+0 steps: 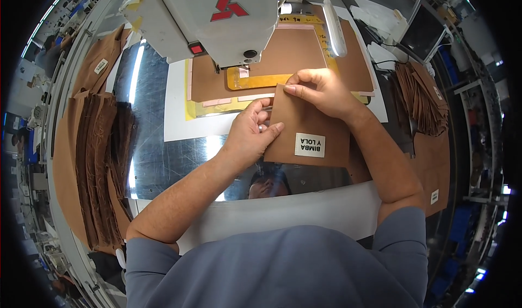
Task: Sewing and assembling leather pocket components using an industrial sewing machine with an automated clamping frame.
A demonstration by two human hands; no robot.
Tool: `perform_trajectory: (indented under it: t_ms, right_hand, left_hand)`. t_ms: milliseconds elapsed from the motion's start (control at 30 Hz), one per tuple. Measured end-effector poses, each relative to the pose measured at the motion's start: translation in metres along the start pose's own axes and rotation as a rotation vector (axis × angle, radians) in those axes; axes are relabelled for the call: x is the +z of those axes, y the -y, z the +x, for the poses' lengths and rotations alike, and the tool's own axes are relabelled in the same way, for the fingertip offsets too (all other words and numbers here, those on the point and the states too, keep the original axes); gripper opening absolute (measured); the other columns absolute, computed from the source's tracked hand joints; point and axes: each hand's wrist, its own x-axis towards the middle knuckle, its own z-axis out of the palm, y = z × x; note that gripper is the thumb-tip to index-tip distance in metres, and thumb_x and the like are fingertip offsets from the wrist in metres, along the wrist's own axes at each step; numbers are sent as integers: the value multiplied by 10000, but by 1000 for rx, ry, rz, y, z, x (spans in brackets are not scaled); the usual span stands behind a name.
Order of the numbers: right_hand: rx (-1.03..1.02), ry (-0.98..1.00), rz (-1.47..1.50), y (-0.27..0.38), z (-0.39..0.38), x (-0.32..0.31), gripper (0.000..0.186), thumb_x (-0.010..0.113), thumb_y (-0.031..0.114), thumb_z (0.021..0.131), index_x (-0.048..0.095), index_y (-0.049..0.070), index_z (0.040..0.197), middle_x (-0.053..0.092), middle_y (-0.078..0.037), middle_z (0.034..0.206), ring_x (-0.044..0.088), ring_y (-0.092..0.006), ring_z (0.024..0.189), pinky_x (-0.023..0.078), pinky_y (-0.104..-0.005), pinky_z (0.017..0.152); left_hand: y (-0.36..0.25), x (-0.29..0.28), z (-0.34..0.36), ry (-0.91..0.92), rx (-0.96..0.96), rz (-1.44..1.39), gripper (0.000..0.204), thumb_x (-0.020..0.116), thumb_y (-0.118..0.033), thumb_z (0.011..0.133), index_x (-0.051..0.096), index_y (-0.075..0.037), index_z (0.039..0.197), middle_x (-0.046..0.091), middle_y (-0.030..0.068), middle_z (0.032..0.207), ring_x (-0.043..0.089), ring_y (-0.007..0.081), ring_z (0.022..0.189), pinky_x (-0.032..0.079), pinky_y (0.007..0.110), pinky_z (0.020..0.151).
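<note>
A brown fabric panel (312,116) with a white sewn label (310,145) is held up over the metal table, its label upside down to me. My left hand (251,129) is closed on the panel's left edge, thumb on the front and fingers behind. At the upper left corner, my right hand (328,94) pinches the panel between thumb and fingertips. Just beyond the hands lies a yellow-edged template (190,109) with brown fabric in it. A yellow clamp (255,82) presses there, beneath the grey sewing machine head (217,28).
At the left stands a thick stack of brown panels (95,166) with frayed edges. More labelled brown panels (421,98) hang in folds at the right. A dark monitor (417,30) stands at the back right, and a white lamp arm (333,25) reaches down beside the machine.
</note>
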Motion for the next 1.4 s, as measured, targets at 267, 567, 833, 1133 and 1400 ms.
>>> perform_trajectory:
  t_ms: [267,567,833,1133,1400]
  right_hand:
    - [-140,53,-97,4,3,3,194,738,170,961,740,-23,972,726,-55,831,639,-98,766,534,-281,729]
    - [-140,-33,-67,14,6,10,151,756,128,926,738,-6,993,738,-80,866,677,-136,786,558,-288,752]
    - [-114,18,-279,17,35,4,171,735,174,920,755,26,1004,756,-132,896,720,-224,823,569,-341,783]
    - [-33,-52,-542,-10,128,-22,212,776,294,892,791,141,1038,773,-96,1001,722,-245,940,550,-385,857]
    - [18,-118,-667,-14,173,-11,224,781,345,892,782,192,1056,763,-73,1086,698,-252,1055,518,-392,945]
  left_hand:
    - [-19,-20,24,-232,267,355,268,768,-138,946,728,-2,1173,699,17,917,664,53,775,561,218,704]
    - [-13,-25,37,-260,185,333,159,738,-155,973,714,-11,1036,706,1,820,638,46,709,541,214,664]
    - [-21,-46,34,-276,110,294,150,750,-130,952,729,1,1023,736,44,846,680,86,725,555,228,680]
    - [-33,-68,19,-235,431,888,169,812,-150,882,790,-46,1014,701,44,832,655,119,697,520,265,627]
    - [-29,-58,30,-76,587,1532,567,755,-441,888,694,-80,1321,728,115,842,647,243,731,445,357,770]
